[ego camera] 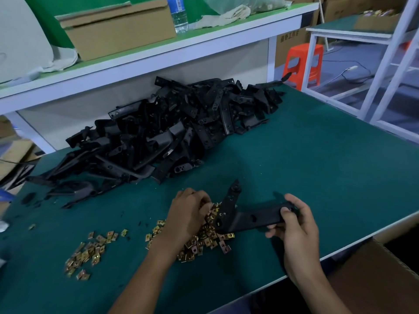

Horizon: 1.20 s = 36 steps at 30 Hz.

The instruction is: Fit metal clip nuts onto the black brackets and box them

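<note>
A black bracket (249, 219) is clasped at one end by the right grip (297, 225) while, by its other end, clip nuts (204, 243) are sifted by the curled left grip (190, 211), contents unclear; one must next be pushed on.

The green table (317, 166) bears a black bracket heap (170, 132) and scattered clip nuts (199, 245).

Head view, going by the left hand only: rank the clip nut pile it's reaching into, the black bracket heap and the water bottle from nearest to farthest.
1. clip nut pile: right under the left hand, whose fingers are in it.
2. black bracket heap: beyond the hand, across the middle of the table.
3. water bottle: on the upper shelf at the back.
</note>
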Motion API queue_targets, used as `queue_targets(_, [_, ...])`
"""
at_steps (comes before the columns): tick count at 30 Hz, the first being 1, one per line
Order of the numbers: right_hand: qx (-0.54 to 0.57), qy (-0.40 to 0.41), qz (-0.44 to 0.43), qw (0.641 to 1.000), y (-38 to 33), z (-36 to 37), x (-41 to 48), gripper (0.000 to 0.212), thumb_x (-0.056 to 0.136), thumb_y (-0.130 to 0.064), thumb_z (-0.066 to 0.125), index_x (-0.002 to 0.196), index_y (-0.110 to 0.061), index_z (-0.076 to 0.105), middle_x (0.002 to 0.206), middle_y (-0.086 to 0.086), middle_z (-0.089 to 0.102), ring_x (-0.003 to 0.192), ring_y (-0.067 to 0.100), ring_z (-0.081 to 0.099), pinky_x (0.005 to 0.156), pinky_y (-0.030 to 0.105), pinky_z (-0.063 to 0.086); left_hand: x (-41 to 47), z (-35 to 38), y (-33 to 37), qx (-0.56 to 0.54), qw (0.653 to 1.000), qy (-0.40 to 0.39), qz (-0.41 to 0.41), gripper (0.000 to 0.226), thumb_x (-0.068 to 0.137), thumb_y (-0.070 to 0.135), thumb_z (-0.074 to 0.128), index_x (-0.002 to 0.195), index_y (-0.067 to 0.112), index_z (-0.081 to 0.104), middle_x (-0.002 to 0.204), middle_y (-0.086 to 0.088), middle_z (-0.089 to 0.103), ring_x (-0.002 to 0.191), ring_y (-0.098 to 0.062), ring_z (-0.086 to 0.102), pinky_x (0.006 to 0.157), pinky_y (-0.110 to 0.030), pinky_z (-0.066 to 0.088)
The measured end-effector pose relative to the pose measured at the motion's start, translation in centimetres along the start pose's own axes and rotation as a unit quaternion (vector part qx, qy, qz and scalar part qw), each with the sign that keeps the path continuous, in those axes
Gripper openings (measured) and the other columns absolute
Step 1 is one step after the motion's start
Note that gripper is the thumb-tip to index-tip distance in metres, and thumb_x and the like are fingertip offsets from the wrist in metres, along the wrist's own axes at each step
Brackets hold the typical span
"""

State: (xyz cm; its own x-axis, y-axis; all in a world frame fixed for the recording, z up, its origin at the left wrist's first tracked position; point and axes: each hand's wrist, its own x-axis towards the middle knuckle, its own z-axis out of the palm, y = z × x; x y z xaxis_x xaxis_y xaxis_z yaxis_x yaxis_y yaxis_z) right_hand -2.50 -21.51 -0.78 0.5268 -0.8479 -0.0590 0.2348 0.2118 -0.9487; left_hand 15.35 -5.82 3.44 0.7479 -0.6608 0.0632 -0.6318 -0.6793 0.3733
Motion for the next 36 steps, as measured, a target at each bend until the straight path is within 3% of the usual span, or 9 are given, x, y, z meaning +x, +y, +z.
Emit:
queue_targets(2, [-0.011,-0.007,-0.003,1.000,0.0,0.1,-0.1,0.034,0.105,-0.003,0.046,0.112,-0.030,0.065,0.067,-0.004,0.064,0.054,0.018,0.059,0.047,0.028,0.052,-0.1,-0.5,0.2,-0.048,0.999,0.000,-0.011,0.008,0.098,0.034,0.061,0.099,0.028,0.065,0.102,0.009,0.059,0.104,-0.012,0.051,0.087,-0.029,0.039])
queue_targets(4, [-0.023,-0.010,-0.009,1.000,-0.2,0.2,-0.1,0.034,0.105,-0.002,0.045,0.112,-0.029,0.065,0.065,-0.006,0.062,0.052,0.016,0.058,0.046,0.027,0.051,-0.8,-1.2,0.5,-0.129,0.991,0.016,-0.028,0.005,0.098,0.034,0.060,0.094,0.032,0.061,0.091,0.018,0.064,0.089,0.001,0.057,0.074,-0.021,0.041])
queue_targets(6, [-0.036,-0.010,-0.013,0.999,-0.2,0.3,-0.1,0.034,0.104,-0.003,0.046,0.110,-0.031,0.065,0.065,-0.005,0.060,0.051,0.017,0.057,0.045,0.028,0.050,-1.8,-1.8,0.9,-0.230,0.971,0.031,-0.063,0.007,0.100,0.035,0.057,0.093,0.035,0.058,0.085,0.020,0.069,0.078,0.004,0.062,0.065,-0.017,0.042])
queue_targets(13, [-0.052,-0.010,-0.023,0.998,-0.4,0.5,-0.4,0.034,0.103,-0.003,0.048,0.106,-0.031,0.067,0.068,-0.009,0.059,0.045,0.017,0.053,0.042,0.028,0.047,-5.1,-2.7,1.5,-0.395,0.907,0.050,-0.135,0.011,0.097,0.020,0.063,0.092,0.029,0.066,0.096,0.009,0.072,0.092,-0.004,0.066,0.081,-0.021,0.047])
queue_targets(17, [-0.056,-0.009,-0.035,0.998,-0.3,0.7,-0.4,0.029,0.099,-0.008,0.050,0.108,-0.030,0.066,0.068,-0.011,0.061,0.044,0.015,0.053,0.041,0.027,0.046,-7.3,-2.9,2.1,-0.478,0.865,0.043,-0.146,0.027,0.089,0.007,0.071,0.091,0.033,0.074,0.095,0.003,0.075,0.090,-0.007,0.069,0.075,-0.017,0.052])
queue_targets(23, [-0.082,-0.008,-0.046,0.996,0.0,0.7,-0.3,0.024,0.090,-0.028,0.048,0.104,-0.040,0.064,0.064,-0.010,0.061,0.042,0.016,0.051,0.043,0.027,0.045,-9.6,-2.2,3.2,-0.580,0.796,0.029,-0.173,0.026,0.090,0.001,0.067,0.090,0.023,0.081,0.093,-0.003,0.078,0.085,-0.011,0.070,0.075,-0.023,0.056])
queue_targets(27, [-0.098,-0.012,-0.052,0.994,0.1,0.5,-0.3,0.024,0.090,-0.032,0.048,0.104,-0.044,0.063,0.062,-0.010,0.060,0.042,0.016,0.051,0.043,0.027,0.046,-10.3,-1.8,3.7,-0.583,0.791,0.032,-0.185,0.027,0.090,-0.001,0.067,0.087,0.022,0.081,0.084,-0.003,0.076,0.074,-0.011,0.068,0.065,-0.022,0.056])
queue_targets(36, [-0.120,-0.018,-0.065,0.990,0.3,0.4,-0.4,0.028,0.084,-0.040,0.048,0.107,-0.045,0.064,0.060,-0.010,0.058,0.039,0.015,0.049,0.041,0.019,0.040,-10.7,-1.4,3.8,-0.572,0.796,-0.008,-0.197,0.021,0.090,0.005,0.070,0.090,0.024,0.079,0.086,-0.006,0.076,0.077,-0.014,0.068,0.068,-0.025,0.057])
